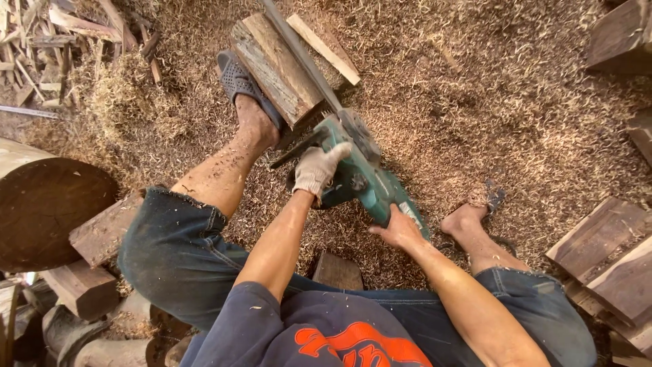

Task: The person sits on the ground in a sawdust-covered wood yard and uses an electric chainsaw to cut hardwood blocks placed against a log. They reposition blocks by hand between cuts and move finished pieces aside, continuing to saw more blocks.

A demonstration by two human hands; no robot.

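A green chainsaw (360, 173) lies across the middle of the view, its long bar (299, 54) resting in a cut along a squared wood block (272, 68). My left hand (319, 170), in a pale work glove, grips the saw's front handle. My right hand (401, 231), bare, clasps the rear grip of the saw. My left foot (248, 102), in a dark sandal, presses against the near side of the wood block. My right foot (468, 217) rests on the sawdust to the right of the saw.
Sawdust and shavings (475, 102) cover the ground. A large round log (47, 204) and wood chunks (88, 285) lie at the left. Sawn planks (611, 258) are stacked at the right, scrap sticks (54, 41) at the top left.
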